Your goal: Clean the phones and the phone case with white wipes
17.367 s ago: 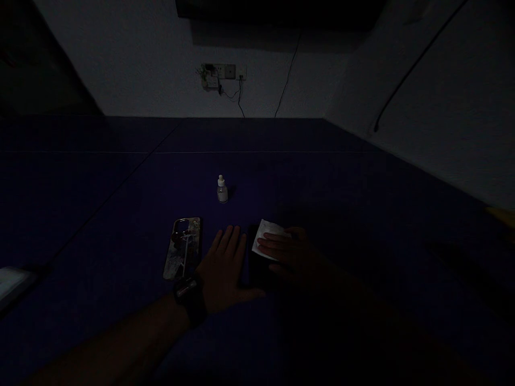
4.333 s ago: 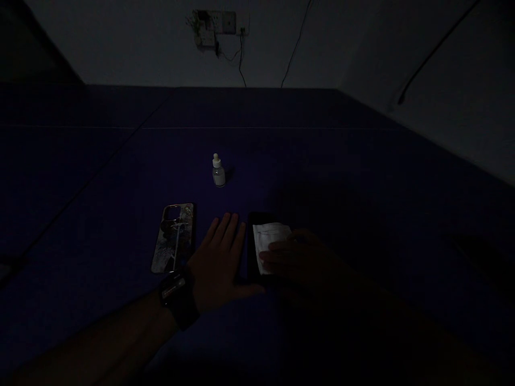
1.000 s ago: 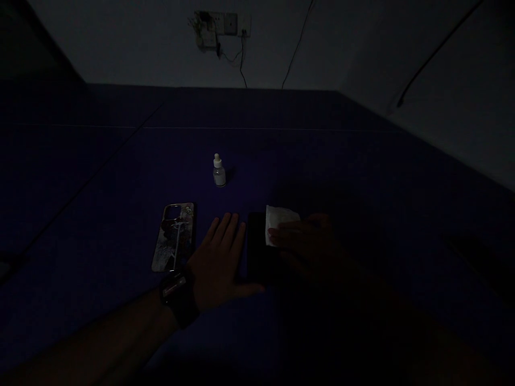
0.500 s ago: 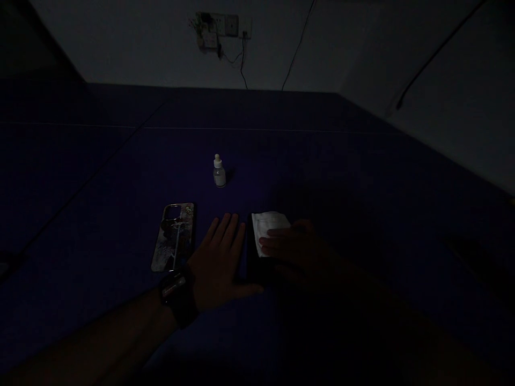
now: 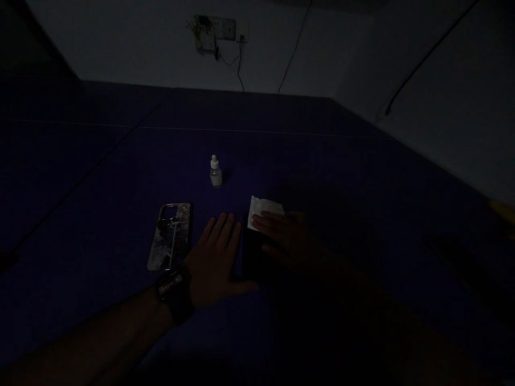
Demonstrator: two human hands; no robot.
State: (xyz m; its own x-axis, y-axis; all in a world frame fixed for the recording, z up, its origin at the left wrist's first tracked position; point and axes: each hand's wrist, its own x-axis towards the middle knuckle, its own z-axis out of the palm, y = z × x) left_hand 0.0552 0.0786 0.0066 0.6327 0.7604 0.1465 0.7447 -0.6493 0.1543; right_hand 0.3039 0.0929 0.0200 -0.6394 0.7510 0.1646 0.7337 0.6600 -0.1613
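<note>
My left hand lies flat on the dark blue surface, fingers stretched out and slightly apart, with a watch on the wrist. Its thumb reaches to the near edge of a dark flat rectangular object, too dim to name for certain. On that object, my right hand presses a folded white cloth under its fingers; the thumb is hard to make out. Left of my left hand lies a patterned phone case with a camera cutout. A small dropper bottle with a white cap stands upright beyond my hands.
The room is very dim. Sockets with plugs and cords are on the far wall. Another cable hangs on the right wall. A dark long shape and something yellowish are at the right.
My right hand has slid the white cloth away from me, toward the far end of the dark object. The left hand stays flat in place; the view has shifted slightly.
</note>
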